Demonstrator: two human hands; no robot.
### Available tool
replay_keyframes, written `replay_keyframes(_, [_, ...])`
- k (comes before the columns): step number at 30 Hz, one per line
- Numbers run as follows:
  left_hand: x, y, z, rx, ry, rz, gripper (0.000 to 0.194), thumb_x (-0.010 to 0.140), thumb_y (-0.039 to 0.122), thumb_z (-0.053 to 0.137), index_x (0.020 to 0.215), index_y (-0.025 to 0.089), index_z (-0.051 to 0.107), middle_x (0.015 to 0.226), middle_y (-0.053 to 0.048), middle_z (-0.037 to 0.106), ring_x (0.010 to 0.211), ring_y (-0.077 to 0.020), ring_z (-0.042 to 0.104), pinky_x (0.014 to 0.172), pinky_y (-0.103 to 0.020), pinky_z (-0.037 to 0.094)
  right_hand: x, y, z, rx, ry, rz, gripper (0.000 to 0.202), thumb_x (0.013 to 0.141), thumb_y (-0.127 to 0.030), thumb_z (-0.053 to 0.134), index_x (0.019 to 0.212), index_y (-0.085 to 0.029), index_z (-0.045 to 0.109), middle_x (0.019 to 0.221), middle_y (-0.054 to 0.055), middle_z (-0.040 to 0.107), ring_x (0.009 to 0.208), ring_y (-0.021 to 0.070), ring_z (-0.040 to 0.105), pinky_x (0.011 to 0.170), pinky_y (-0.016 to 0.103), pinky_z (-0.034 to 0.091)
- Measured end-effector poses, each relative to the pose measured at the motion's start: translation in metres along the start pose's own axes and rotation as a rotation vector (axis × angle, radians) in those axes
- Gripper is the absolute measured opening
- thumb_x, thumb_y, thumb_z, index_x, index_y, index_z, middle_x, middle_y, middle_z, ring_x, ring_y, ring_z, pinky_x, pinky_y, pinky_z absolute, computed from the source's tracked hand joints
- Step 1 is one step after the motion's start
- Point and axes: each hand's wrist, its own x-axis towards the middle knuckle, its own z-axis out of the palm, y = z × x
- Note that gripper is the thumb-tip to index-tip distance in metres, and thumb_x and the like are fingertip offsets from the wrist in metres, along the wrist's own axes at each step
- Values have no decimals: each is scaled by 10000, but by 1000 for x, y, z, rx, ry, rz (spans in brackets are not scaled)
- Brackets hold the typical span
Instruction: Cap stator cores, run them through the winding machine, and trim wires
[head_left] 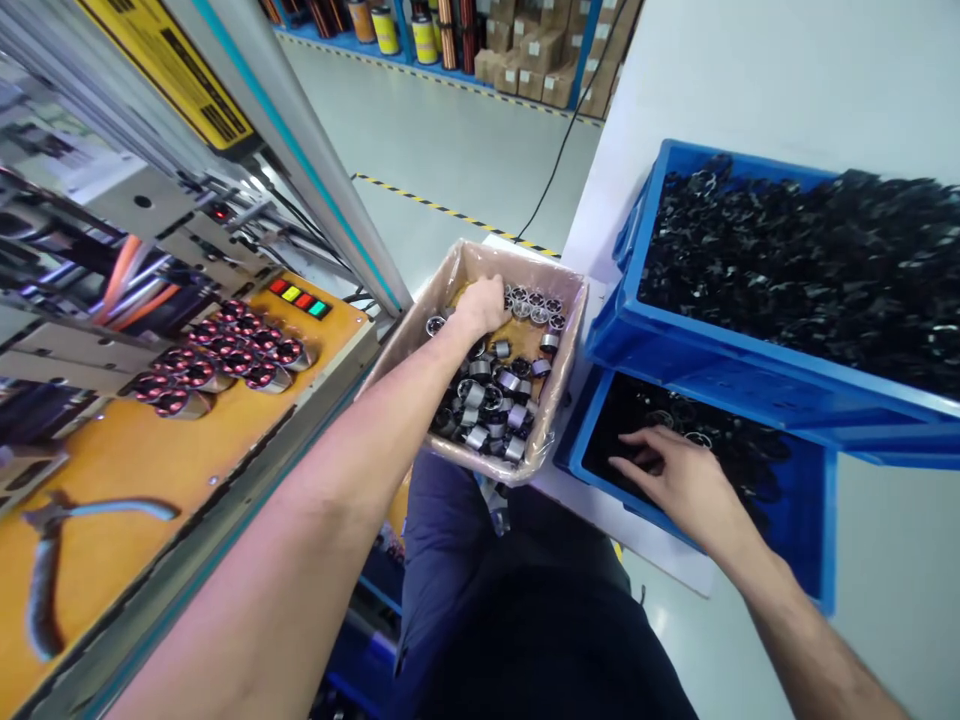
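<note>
Hovering over black parts in the lower blue bin with the right hand, unclenched and curved. Farther on, reaching past metal rings heaped in the plastic-lined carton with the left hand, beside arranged rings; cannot tell its grip. Facing distant cardboard boxes on a rack.

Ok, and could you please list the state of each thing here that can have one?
Left hand: in the lined box, grip unclear
Right hand: open, over the lower blue bin
Lined box: open, partly filled with metal rings
Upper blue bin: open, heaped with black parts
Lower blue bin: open, partly filled
Pliers: lying down, handles spread
Copper-topped parts: grouped closely together
Coloured buttons: lit or not, cannot tell
</note>
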Motion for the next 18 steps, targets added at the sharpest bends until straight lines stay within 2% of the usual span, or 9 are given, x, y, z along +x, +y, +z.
replay_keyframes(3, [-1, -9, -5, -190, 21, -38, 484, 765, 53, 881, 1199, 140, 683, 1230, -191, 784, 1297, -390, 740, 1207, -522, 557, 1, -4, 3, 90, -19, 69, 284, 922, -464, 799, 1144, -289, 822, 854, 45, 837, 736, 309, 829, 691, 456, 698])
replay_keyframes(6, [-11, -10, -14, -412, 54, -61, 246, 1000, 201, 735, 1224, 187, 635, 1064, -113, 758, 982, -259, 770, 928, -432, 661, 2, -8, 4, 112, 1, 27, 169, 878, -412, 786, 1004, -300, 804, 1006, 68, 875, 823, 307, 842, 694, 437, 685])
replay_keyframes(8, [-29, -6, -19, -704, 58, -55, 128, 1130, 320, 591, 1179, 207, 627, 971, -75, 718, 827, -194, 725, 749, -334, 627, 2, -8, 5, 118, 16, 16, 117, 876, -402, 765, 929, -301, 794, 1036, 67, 887, 839, 302, 842, 698, 431, 673])
replay_keyframes(10, [-54, 3, -20, -1102, 21, -49, 247, 1178, 428, 552, 1119, 203, 633, 934, -63, 705, 756, -156, 688, 640, -264, 555, 3, -5, 5, 129, 48, 50, 159, 901, -418, 759, 986, -302, 825, 971, 56, 886, 817, 296, 839, 701, 426, 667])
replay_keyframes(12, [-85, 13, -14, -1433, -43, -41, 261, 1149, 445, 657, 1079, 194, 640, 961, -66, 740, 752, -138, 693, 589, -226, 505, 3, -1, 4, 133, 95, 70, 270, 938, -450, 753, 1132, -300, 866, 919, 50, 875, 804, 292, 835, 711, 428, 667])
replay_keyframes(14, [-115, 21, -2, -1570, -104, -12, 235, 1053, 354, 822, 1059, 194, 650, 1017, -59, 792, 797, -132, 732, 589, -203, 495, 3, 4, 1, 144, 137, 58, 298, 965, -479, 757, 1163, -300, 890, 959, 62, 879, 823, 287, 833, 746, 439, 676])
replay_keyframes(16, [-140, 27, 11, -1620, -156, -3, 326, 911, 273, 964, 1065, 189, 688, 1042, -47, 823, 853, -134, 769, 621, -183, 504, 2, 5, -4, 220, 170, 56, 267, 921, -528, 847, 1028, -290, 902, 1026, 86, 887, 871, 298, 841, 784, 454, 696])
replay_keyframes(18, [-159, 31, 24, -1634, -195, -19, 437, 794, 293, 1051, 1067, 180, 728, 1026, -44, 832, 829, -127, 768, 610, -170, 482, 0, 2, -11, 371, 191, 74, 322, 797, -556, 988, 843, -271, 847, 1114, 112, 893, 975, 327, 860, 832, 464, 723])
